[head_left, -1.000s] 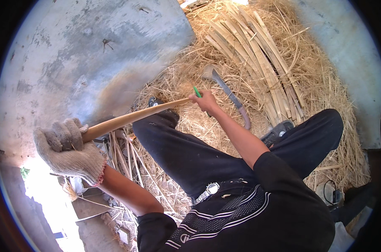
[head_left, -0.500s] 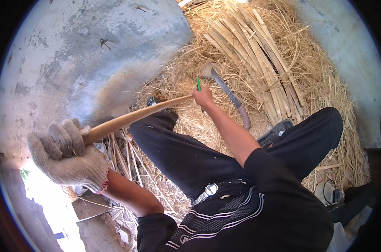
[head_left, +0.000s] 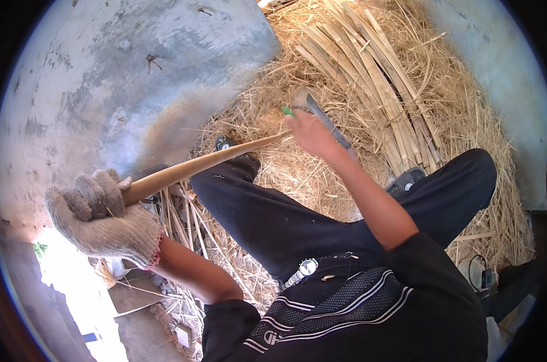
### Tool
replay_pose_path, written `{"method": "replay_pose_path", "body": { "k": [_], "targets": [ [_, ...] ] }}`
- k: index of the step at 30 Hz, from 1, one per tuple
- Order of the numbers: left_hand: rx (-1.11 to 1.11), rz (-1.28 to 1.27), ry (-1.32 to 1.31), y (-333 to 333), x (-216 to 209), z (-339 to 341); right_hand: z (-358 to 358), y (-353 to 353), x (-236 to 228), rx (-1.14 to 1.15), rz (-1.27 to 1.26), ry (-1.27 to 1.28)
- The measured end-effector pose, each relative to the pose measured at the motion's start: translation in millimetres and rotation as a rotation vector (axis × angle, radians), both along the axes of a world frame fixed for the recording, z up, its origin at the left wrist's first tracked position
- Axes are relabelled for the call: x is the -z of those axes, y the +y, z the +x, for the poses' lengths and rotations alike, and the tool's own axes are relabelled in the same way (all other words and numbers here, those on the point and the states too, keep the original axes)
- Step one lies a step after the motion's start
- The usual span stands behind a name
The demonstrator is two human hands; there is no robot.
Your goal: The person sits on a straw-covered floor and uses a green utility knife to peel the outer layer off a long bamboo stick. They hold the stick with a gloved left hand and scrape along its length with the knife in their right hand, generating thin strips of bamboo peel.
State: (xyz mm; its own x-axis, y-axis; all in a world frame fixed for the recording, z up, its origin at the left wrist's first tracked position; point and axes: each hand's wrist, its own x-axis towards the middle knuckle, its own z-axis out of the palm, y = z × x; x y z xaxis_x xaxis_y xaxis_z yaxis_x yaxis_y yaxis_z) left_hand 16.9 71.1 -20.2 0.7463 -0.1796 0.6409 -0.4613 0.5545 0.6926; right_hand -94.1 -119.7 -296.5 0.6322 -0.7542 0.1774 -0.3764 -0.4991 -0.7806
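Observation:
My left hand, in a grey knitted glove, is closed around the thick end of a long tan wooden pole. The pole slants up and away to the right, over my bent left leg. At its thin far end is my bare right hand, slightly blurred, with its fingers curled. A slim green tool sticks out of that fist; its exact kind is hard to make out. Just beyond lies a machete on the straw, its grip now hidden behind my right forearm.
Loose straw covers the floor. A bundle of split wooden strips lies at the far right. Pale walls stand left and right. Thin sticks lie beside my left leg, and a silver wristwatch is at my lap.
My right hand has moved slightly right and up, off the pole's thin end, and the green tool has tilted. The left hand keeps its grip, shifting only slightly in the picture.

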Motion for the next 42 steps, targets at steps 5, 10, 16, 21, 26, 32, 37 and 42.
{"method": "replay_pose_path", "body": {
  "k": [5,10,16,21,26,32,37,42],
  "targets": [
    [-0.284,-0.043,0.083,-5,-1,-7,-14,110,-97,-0.185,0.153,-0.363],
    [-0.453,-0.051,0.094,-11,1,-21,-6,130,-75,-0.05,0.157,-0.217],
    [-0.597,-0.055,0.098,-24,-4,-38,-3,147,-98,-0.113,0.094,-0.341],
    [-0.53,-0.004,0.058,-17,2,-33,5,101,-28,0.087,0.121,-0.049],
    [-0.549,0.052,0.039,-17,3,-26,-2,111,-70,-0.073,0.226,-0.24],
    [-0.472,0.069,-0.046,-13,5,-17,6,89,6,0.078,0.267,0.03],
    [-0.892,0.316,-0.264,-14,15,-17,3,103,-30,-0.016,0.277,-0.246],
    [-0.726,0.242,-0.172,-27,6,-30,7,85,13,0.157,0.29,-0.165]
  ]
}}
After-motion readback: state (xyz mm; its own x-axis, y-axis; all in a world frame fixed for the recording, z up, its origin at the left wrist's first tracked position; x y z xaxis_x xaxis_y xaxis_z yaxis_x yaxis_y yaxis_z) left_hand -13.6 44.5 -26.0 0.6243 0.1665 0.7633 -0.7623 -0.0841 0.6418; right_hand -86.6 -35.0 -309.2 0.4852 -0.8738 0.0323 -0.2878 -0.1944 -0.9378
